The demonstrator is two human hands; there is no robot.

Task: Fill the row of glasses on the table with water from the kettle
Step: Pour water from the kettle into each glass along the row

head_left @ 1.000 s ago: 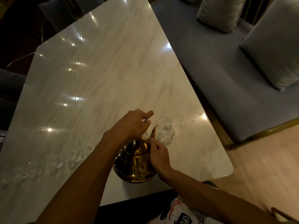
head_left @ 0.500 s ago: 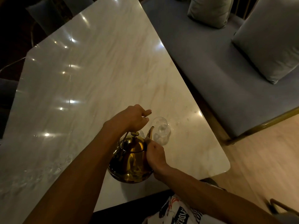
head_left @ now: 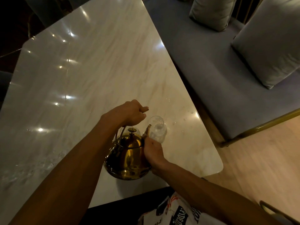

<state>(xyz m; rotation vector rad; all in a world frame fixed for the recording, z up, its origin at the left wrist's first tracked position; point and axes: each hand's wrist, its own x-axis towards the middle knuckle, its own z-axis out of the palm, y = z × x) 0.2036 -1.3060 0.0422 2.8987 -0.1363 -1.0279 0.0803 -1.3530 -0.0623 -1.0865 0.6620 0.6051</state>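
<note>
Brass-gold kettle [head_left: 128, 157] hangs tipped over the tabletop [head_left: 90, 75] — left hand [head_left: 129, 113], fingers curled round its handle, right hand [head_left: 151, 150] pressed to its side, spout at the glass [head_left: 158, 129]. Pouring seems underway; next, tilt steadily — other glasses look blurred leftward.

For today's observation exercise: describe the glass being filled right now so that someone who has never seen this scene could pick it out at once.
Find the pale marble table, then the gold kettle near its front edge, held in both hands. The glass stands just beyond the kettle's spout. It is the clear glass on the spout's right; another is half hidden behind the lid knob.
</note>
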